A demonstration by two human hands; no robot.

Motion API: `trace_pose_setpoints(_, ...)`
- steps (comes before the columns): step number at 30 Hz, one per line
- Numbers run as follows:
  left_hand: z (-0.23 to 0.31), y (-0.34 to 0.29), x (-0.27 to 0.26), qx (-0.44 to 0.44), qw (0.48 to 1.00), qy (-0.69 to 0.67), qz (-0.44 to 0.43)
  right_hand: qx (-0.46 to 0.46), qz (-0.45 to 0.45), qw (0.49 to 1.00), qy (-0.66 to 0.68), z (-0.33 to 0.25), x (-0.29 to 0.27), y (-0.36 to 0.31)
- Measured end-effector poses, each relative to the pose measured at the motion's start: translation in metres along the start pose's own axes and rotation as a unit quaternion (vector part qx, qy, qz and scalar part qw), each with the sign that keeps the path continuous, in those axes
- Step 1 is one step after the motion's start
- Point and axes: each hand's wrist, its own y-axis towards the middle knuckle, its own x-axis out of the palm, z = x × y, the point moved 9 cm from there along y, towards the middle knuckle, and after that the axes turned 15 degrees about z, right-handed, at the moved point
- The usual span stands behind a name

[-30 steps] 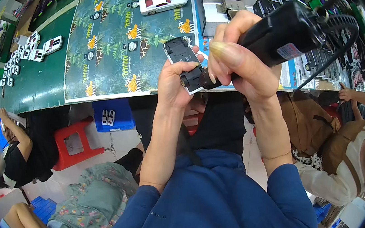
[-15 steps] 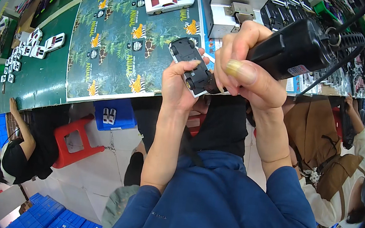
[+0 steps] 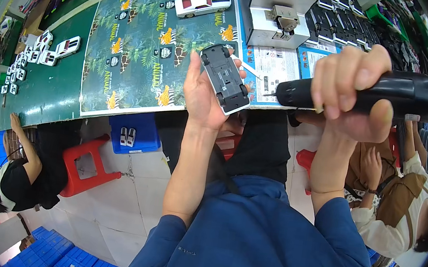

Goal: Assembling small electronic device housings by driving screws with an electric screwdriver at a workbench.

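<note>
Holding the toy car [image 3: 224, 77] wheels-up in our left hand [image 3: 202, 99] over the near edge of the bench [image 3: 50, 95], we note our right hand [image 3: 355, 92] wrapped around the black power screwdriver [image 3: 408, 95], bit [image 3: 269, 95] apart from the car.

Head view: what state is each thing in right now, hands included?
Left hand: holding a toy car
Toy car: underside up, black base showing
Right hand: closed around the power screwdriver
Power screwdriver: bit apart from the car; cannot tell if running
Patterned sheet: lying flat
White toy cars: upright on the sheet
Blue bin: open-topped
</note>
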Motion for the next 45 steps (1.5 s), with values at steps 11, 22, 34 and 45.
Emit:
trace_pose_setpoints(11,0.018,-0.008,0.005,0.016,0.999,-0.011,0.042,-0.006,0.043,0.998,-0.036,-0.013,-0.017,-0.009)
trace_pose_setpoints(22,0.012,-0.007,0.012,-0.007,0.999,-0.023,0.032,0.026,0.120,0.990,-0.076,-0.009,-0.031,-0.018)
trace_pose_setpoints(34,0.088,-0.044,0.071,0.516,0.426,0.743,-0.031,0.030,0.156,0.984,-0.080,-0.020,-0.053,-0.035)
trace_pose_setpoints(45,0.259,-0.110,-0.014,0.446,0.077,0.883,0.124,0.043,0.158,0.981,-0.101,-0.003,-0.069,-0.036)
